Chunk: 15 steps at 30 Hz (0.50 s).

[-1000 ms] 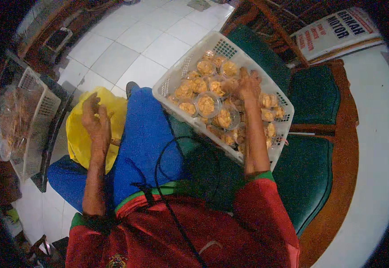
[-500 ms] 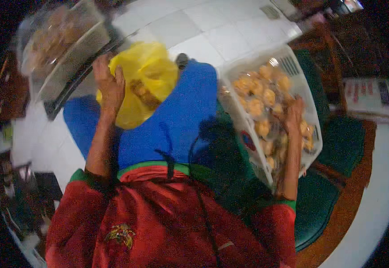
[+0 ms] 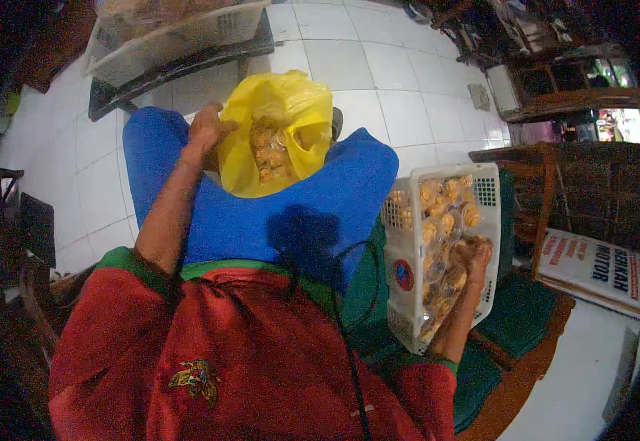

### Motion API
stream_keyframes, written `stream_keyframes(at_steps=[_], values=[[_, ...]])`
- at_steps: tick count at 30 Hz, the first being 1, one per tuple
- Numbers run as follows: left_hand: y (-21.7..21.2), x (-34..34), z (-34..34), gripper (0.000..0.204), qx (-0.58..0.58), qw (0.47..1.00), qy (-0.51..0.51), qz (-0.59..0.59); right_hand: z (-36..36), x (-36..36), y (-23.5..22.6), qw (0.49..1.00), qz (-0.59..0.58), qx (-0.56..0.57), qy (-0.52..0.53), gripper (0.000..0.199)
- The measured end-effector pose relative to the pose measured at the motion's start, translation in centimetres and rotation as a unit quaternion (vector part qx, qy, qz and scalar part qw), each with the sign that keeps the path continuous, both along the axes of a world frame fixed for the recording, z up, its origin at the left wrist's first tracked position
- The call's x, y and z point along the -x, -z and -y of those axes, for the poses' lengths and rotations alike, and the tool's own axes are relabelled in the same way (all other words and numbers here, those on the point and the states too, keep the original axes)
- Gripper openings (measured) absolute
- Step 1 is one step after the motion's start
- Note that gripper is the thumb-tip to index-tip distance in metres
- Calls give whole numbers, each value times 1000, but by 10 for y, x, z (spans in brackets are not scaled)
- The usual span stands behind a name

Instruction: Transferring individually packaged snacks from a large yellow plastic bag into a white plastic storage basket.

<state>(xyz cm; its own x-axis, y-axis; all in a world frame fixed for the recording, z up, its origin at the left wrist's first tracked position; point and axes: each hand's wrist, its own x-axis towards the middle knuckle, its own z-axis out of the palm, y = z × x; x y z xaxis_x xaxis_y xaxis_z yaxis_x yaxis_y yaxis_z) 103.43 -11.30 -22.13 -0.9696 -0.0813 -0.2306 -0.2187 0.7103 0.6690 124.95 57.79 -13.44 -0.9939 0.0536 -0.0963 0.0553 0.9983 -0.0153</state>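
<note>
On my lap, between my blue-covered thighs, a yellow plastic bag [image 3: 243, 158] stands with its mouth spread. Inside it lie several clear packs of orange-brown snacks [image 3: 268, 151]. My left hand [image 3: 210, 128] is closed at the bag's left rim. To my right, a white plastic crate [image 3: 402, 309] holds many similar clear snack packs [image 3: 448, 220]. My right hand [image 3: 476, 259] reaches down into the crate's right side, fingers curled among the packs. What those fingers hold is hidden.
The crate rests on a green cushioned seat [image 3: 515, 309] with a wooden frame. Ahead on the left, another pale crate [image 3: 166, 48] stands on a dark bench [image 3: 188, 73]. White floor tiles [image 3: 335, 62] stretch beyond my knees. A printed white sack [image 3: 595, 272] lies at far right.
The view has swung, and the bag's mouth now shows its contents more fully. My left hand stays at the bag's left side. My right hand remains in the crate.
</note>
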Motion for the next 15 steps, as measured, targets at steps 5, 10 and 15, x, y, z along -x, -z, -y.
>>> stream_keyframes(at_steps=[5,10,15], values=[[14,-1,0,40,92,993,14,-68,-6,-10,19,808,-263,492,186,48],[17,-5,-4,34,58,996,-12,-74,68,9,-47,972,-178,38,148,43],[32,-3,-9,43,90,987,-44,-124,215,44,-148,890,-267,342,138,32]])
